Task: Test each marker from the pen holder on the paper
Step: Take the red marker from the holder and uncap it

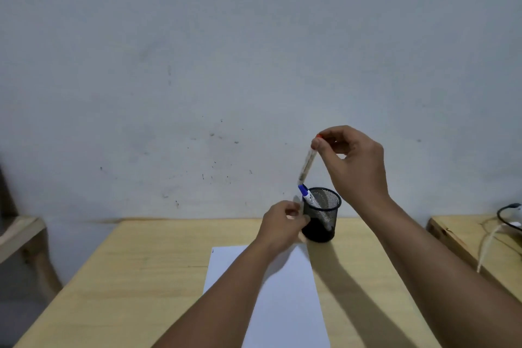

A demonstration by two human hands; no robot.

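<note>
Right hand [353,161] pinches marker [306,162] (above holder [322,215]).

A pale grey-blue wall [197,51], scuffed with dark specks, fills the upper view. Below stands a light wooden table [135,277]. 1 wooden stand [19,232] sits at left, another table [463,237] with cables [505,219] at right.

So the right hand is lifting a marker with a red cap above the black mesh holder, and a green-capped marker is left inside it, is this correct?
Not quite. The marker left inside the black mesh holder has a blue cap, not green, as the head view shows. The rest holds: the right hand holds a marker with a red cap above the holder.
</note>
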